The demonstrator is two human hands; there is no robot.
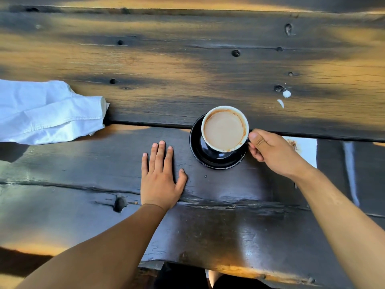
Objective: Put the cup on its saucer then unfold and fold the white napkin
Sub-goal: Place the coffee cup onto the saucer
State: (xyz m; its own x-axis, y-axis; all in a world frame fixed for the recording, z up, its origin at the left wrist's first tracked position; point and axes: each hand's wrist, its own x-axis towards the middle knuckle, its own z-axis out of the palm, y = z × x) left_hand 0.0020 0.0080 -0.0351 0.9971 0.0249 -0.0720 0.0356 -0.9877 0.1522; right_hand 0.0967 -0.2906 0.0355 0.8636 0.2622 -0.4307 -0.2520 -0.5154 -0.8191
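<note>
Right hand [270, 152] pinched on the handle of the black ceramic cup w/ white inside [225, 131], full of milky coffee, sitting on its round black saucer [194, 147] on the dark wooden plank table [208, 65]. Left hand [161, 176] flat on the wood, fingers spread, holding nothing. Crumpled white cloth napkin [45, 113] far left, well apart from both.

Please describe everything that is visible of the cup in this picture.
The cup is white inside and dark, glossy black outside, seemingly glazed ceramic. It stands upright on a black saucer, toward the saucer's far side. It holds pale brown milky coffee nearly to the brim, with a brownish ring staining the inner rim. The right hand grips it at its right side, hiding most of the handle. The left hand lies flat on the wooden table, apart from it.
</note>
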